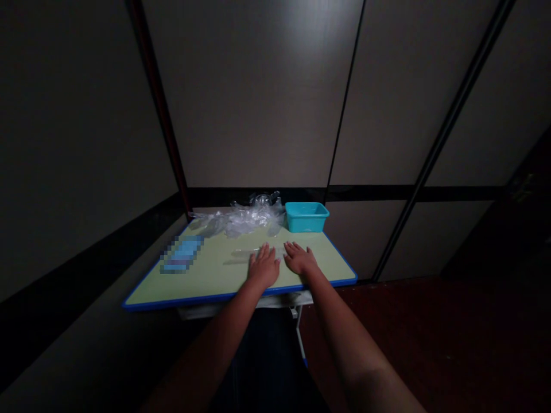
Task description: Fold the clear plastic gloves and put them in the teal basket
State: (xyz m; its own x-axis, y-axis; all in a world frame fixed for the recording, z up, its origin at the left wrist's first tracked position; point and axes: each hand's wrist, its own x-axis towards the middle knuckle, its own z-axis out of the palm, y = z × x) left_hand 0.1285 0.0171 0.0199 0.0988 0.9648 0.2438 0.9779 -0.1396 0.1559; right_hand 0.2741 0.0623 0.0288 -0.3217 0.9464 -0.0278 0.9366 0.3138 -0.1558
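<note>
"Head view: what is going on at the counter [206, 287]?"

"My left hand [264, 268] lies palm down, fingers loosely spread across the clear plastic piece [241, 254]. My right hand [300, 259] is just to its right, also palm down, fingers stretched out. Neither is closed around anything I can see; whether my right fingertips press on the plastic, I cannot tell."

"Where does that piece lie?"

"Flat on the middle of the counter, its left end showing past my left hand. On the far side sits a heap of clear plastic [249, 219], with a turquoise basket [306, 219] just right of it. A pixelated blue item [183, 254] lies at the left."

"Which step is this, then?"

"Smoothing the piece flat, I'd judge. The next move calls for light, even pressure outward, one palm steadying it so it doesn't slide or crease."
</note>
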